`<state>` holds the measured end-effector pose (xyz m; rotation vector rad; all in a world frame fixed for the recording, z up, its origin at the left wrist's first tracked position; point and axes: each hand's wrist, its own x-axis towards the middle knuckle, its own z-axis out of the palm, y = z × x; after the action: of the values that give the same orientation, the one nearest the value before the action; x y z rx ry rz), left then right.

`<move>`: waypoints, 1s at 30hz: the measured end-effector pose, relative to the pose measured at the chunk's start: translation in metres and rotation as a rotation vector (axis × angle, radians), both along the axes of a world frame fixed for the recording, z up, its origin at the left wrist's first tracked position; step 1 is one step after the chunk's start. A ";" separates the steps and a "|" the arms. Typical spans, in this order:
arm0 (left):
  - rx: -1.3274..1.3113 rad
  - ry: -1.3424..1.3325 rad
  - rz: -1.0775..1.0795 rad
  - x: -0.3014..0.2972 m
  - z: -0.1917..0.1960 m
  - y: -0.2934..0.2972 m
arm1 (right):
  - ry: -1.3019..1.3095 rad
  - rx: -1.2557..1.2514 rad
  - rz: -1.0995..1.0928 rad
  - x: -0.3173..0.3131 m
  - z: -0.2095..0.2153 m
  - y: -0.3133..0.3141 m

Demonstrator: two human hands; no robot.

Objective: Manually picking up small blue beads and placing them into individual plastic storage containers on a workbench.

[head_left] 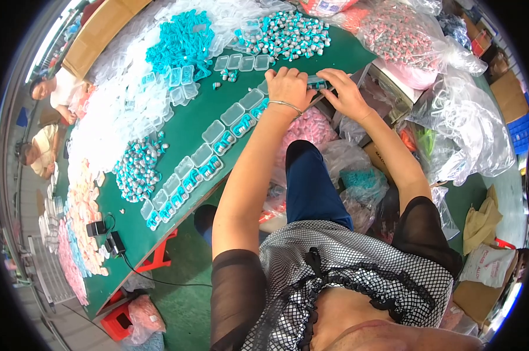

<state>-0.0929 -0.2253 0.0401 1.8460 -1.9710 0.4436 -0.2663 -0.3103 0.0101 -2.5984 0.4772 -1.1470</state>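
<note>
Teal-filled clear cases point(209, 168) already line the table's near edge, empty ones point(241, 62) and loose pieces point(288, 32) wait farther off, while left hand point(289, 88) and right hand point(345, 93) pinch one small case point(318, 82) together at the right end

red stool point(158, 255) | black chargers point(104, 235) | cardboard box point(100, 26) | clear bags point(475, 126)

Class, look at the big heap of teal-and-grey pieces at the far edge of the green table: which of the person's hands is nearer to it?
Left. The left hand lies just below the heap; the right hand sits further right, near the table's corner.
</note>
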 end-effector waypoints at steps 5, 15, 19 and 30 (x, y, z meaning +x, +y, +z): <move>0.003 0.031 0.020 0.003 -0.006 -0.002 | -0.020 0.005 0.000 0.003 -0.002 0.000; 0.235 0.411 0.207 0.000 -0.004 -0.015 | -0.032 0.001 0.008 0.003 -0.005 -0.002; 0.385 0.503 0.288 0.002 0.003 -0.021 | -0.041 0.010 0.016 0.003 -0.005 -0.003; 0.395 0.409 0.292 0.000 0.006 -0.019 | -0.084 0.084 0.043 0.006 -0.005 -0.005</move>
<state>-0.0934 -0.2444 0.0457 2.2573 -1.5959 -0.2551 -0.2605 -0.3157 0.0053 -2.4659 0.4393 -1.1903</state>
